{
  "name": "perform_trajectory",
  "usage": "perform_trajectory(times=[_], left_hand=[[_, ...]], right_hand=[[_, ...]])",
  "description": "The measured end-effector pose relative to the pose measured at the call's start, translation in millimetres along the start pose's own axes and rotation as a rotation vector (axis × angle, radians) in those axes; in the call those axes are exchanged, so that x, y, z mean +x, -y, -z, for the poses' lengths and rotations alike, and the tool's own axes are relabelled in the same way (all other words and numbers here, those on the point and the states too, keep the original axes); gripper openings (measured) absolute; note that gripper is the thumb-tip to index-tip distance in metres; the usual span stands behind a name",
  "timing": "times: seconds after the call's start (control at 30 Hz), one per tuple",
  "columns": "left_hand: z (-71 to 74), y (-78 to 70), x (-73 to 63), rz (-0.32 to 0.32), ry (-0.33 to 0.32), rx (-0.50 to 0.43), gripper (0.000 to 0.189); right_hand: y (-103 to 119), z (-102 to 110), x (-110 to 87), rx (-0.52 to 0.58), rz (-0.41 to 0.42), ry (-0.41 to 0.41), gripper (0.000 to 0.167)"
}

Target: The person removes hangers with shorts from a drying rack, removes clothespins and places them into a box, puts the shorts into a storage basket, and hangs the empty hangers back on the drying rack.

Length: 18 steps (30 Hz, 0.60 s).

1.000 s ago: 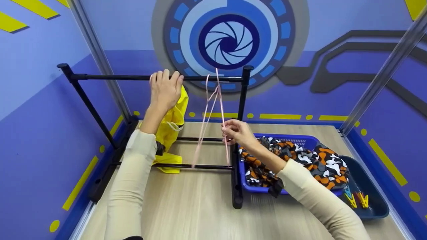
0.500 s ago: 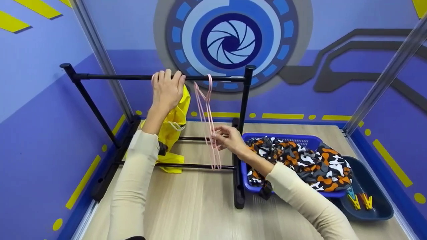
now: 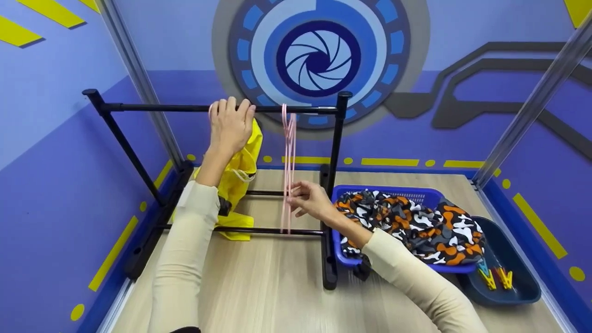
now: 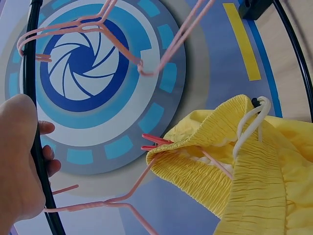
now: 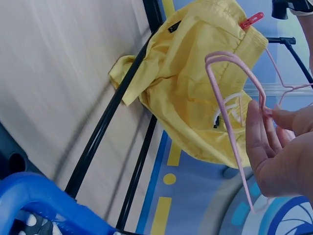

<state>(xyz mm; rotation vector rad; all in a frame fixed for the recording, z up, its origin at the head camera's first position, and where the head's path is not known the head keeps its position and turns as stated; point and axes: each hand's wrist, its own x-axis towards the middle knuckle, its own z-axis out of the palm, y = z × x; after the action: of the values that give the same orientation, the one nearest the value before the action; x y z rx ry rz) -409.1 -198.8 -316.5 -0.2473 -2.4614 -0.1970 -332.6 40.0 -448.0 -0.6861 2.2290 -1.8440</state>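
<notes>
My left hand [image 3: 230, 125] grips the top bar [image 3: 157, 108] of a black clothes rack, its fingers over the bar. Two pink clothes hangers [image 3: 290, 134] hang close together by their hooks from that bar, right of the left hand. My right hand [image 3: 311, 201] pinches their lower part between thumb and fingers. Yellow shorts [image 5: 181, 88] with a white drawstring [image 4: 249, 122] hang on another pink hanger [image 4: 78, 206] beside the left hand. A red clothespin [image 5: 252, 20] clips their waistband. In the head view the left hand and forearm partly hide the shorts.
At the right, a blue basket [image 3: 434, 199] holds a camouflage-patterned garment [image 3: 416, 226] in black, orange and white. Beyond it stands a dark tray [image 3: 527, 291] with several colored clothespins [image 3: 505, 279]. The rack's lower bars [image 3: 268, 230] run close above the wooden surface.
The right hand has shifted left and slightly down. The pink hangers, which swung and stood spread apart, now hang nearly straight and close together. The left hand has stayed on the bar.
</notes>
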Motion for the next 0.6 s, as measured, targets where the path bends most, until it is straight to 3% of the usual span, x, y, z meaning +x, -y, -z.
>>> perform_trajectory(times=[0.13, 0.27, 0.43, 0.6], left_hand=[[-1.7, -1.8, -0.7, 0.005, -0.006, -0.003, 0.046], [-2.4, -3.8, -0.2, 0.015, -0.005, -0.004, 0.047], [-4.0, -10.8, -4.4, 0.065, -0.052, -0.046, 0.046], [-3.4, -24.4, -16.1, 0.161, -0.115, -0.17, 0.041]], right_hand=[[0, 10, -8.6, -0.121, 0.003, 0.066, 0.035], [8, 33, -21.2, -0.237, -0.058, 0.116, 0.027], [19, 80, -41.5, -0.425, -0.158, 0.2, 0.02], [18, 134, -69.7, -0.586, -0.274, 0.287, 0.023]])
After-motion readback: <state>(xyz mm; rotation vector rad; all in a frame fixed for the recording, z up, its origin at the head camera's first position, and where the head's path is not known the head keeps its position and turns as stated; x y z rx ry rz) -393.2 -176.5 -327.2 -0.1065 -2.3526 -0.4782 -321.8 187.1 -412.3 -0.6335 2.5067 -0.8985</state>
